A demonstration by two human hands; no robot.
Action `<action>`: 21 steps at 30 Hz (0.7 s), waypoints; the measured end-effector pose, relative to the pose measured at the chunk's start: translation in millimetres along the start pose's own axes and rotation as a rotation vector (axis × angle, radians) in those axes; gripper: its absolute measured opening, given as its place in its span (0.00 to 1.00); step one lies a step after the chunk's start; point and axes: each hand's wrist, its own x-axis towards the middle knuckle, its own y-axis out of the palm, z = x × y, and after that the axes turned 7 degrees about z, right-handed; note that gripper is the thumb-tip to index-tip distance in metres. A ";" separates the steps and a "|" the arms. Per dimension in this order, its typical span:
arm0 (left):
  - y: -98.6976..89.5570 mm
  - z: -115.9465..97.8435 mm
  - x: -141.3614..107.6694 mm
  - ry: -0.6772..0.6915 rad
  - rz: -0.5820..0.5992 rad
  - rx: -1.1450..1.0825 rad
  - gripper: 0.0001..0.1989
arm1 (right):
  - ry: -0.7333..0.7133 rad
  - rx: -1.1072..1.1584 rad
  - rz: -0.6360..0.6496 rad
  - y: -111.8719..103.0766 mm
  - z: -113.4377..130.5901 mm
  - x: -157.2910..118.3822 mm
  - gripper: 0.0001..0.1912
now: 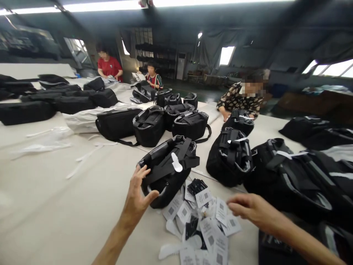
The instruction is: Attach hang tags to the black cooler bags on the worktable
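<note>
A black bag (168,169) with straps across its top sits in front of me, a white paper label (176,162) lying on it. My left hand (138,187) is at the bag's near left end, thumb and fingers spread, fingertips at its rim. Beside the bag is a loose pile of white printed tags (211,233), with a few black cards (196,186) among them. My right hand (245,208) hovers at the pile's right edge, its fingers curled together; whatever is between them, if anything, is hidden.
More black bags (190,125) stand behind, others (231,156) to the right, and a row (60,101) at the far left. Plastic strips (84,158) lie on the pale table (68,221). Across it are several people, one in patterned clothing (234,97) by a bag.
</note>
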 end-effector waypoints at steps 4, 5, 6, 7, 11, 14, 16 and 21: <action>-10.8 10.4 23.9 -0.200 -0.109 -0.198 0.29 | -0.010 0.450 -0.010 72.1 79.7 52.7 0.31; -12.8 16.0 31.1 -0.283 -0.062 -0.275 0.32 | -0.007 0.521 -0.050 83.8 95.0 63.9 0.36; -14.0 21.7 37.9 -0.354 0.017 -0.358 0.34 | 0.003 0.586 -0.080 92.7 108.5 73.9 0.39; -14.2 26.8 43.8 -0.400 0.109 -0.429 0.34 | 0.020 0.649 -0.096 99.1 120.0 82.7 0.39; -10.3 34.7 52.3 -0.392 0.275 -0.508 0.21 | 0.116 0.880 -0.214 107.9 147.6 111.8 0.26; -6.9 35.5 49.9 -0.383 0.249 -0.514 0.18 | 0.143 0.898 -0.312 107.3 155.4 129.5 0.20; -7.2 38.7 49.7 -0.369 0.233 -0.534 0.18 | 0.128 0.894 -0.345 107.8 161.2 136.5 0.20; -39.8 49.0 39.8 -0.318 0.217 -0.596 0.18 | 0.008 0.895 -0.380 125.2 188.6 113.3 0.24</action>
